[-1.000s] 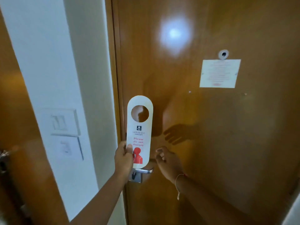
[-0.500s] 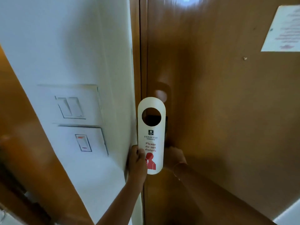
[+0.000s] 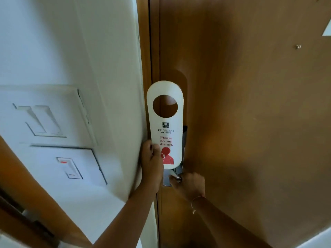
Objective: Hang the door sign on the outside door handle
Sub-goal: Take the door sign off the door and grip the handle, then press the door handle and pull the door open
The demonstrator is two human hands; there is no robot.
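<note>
- We are holding the door sign [image 3: 165, 129] upright in our left hand [image 3: 152, 163], with the thumb pressed on its front at the lower left edge, beside the red words "Please do not disturb".
- The sign is white with a rounded top and a round hole near that top; through the hole we are seeing only brown wood, so the sign is not hanging on anything.
- It is standing in front of the wooden door [image 3: 241, 122], near the door's left edge, and is covering most of the metal lock plate [image 3: 184, 140] behind it.
- Our right hand [image 3: 189, 184] is closing around the metal door handle [image 3: 176, 174] just below the sign's bottom edge, fingers curled over the lever; a thin bracelet [image 3: 196, 203] is sitting on that wrist.
- The handle is showing only as a short bright piece between the sign and our knuckles.
- On the white wall [image 3: 71, 51] to the left, we are seeing a switch panel [image 3: 43, 120] with a second switch plate [image 3: 69, 167] directly below it, the lower one bearing a small red mark.
- A corner of a white notice [image 3: 326, 30] is peeking in at the upper right of the door, well apart from the sign.
</note>
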